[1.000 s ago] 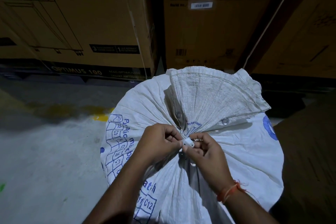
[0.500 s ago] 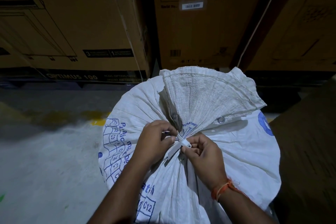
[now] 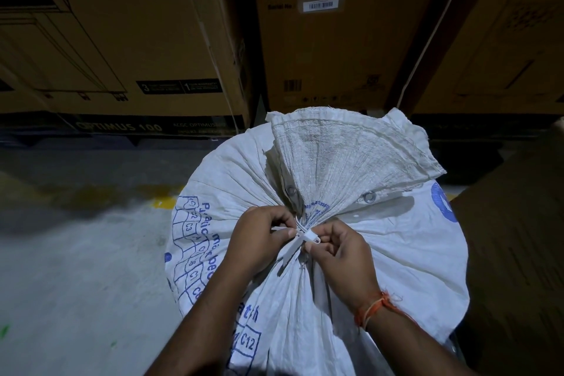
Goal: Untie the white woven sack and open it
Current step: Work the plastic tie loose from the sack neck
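A full white woven sack with blue print stands on the floor, its neck gathered tight and its mouth fanned out above the knot. A white plastic tie cinches the neck, its loose tail hanging down and left. My left hand pinches the tie from the left with thumb and forefinger. My right hand, with an orange thread on the wrist, pinches the tie's head from the right. The sack's contents are hidden.
Tall brown cardboard boxes stand close behind the sack, another in the middle. A dark brown surface borders the sack on the right. Grey concrete floor with a yellow mark lies to the left.
Both hands stay pinched at the tie on the neck. The tie's loose tail now shows hanging down-left between the hands. The camera view has shifted slightly.
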{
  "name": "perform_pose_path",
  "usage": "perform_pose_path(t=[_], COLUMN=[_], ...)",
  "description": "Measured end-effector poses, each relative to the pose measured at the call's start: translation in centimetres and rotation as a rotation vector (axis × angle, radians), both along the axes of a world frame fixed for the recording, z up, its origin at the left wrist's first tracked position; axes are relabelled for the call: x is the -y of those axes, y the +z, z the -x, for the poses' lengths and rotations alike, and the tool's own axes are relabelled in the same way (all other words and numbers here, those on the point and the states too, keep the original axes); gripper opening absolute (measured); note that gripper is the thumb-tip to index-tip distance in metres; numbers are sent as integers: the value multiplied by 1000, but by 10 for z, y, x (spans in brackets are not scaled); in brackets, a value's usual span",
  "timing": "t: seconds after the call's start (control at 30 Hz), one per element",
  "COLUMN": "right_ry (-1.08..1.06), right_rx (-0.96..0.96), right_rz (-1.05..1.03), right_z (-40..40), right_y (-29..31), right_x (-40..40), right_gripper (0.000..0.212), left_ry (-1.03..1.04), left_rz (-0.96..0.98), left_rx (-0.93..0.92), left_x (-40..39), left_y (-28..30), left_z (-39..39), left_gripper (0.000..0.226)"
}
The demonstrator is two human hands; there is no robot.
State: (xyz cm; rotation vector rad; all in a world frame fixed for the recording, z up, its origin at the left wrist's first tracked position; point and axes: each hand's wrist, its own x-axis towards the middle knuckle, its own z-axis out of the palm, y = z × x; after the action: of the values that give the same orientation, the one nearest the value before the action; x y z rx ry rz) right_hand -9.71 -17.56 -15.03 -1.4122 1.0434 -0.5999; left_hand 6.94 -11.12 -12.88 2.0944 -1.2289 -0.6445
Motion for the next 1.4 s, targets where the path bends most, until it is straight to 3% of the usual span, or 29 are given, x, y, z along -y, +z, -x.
perform_pose_path(t=[0.6, 0.83, 1.4], right_ry=[0, 21, 7], right_rx=[-63, -58, -103], right_rz=[67, 100, 124], right_z=[0, 1, 1], right_y=[4, 3, 0], right_x=[-2, -2, -1], right_gripper=[15, 18, 17], left_ry=[0, 47, 52], left_rz=[-31, -42, -64], left_rx=[4, -93, -33], left_x=[0, -4, -2], left_y=[1, 5, 8], left_z=[6, -5, 3], left_gripper=[11, 9, 4])
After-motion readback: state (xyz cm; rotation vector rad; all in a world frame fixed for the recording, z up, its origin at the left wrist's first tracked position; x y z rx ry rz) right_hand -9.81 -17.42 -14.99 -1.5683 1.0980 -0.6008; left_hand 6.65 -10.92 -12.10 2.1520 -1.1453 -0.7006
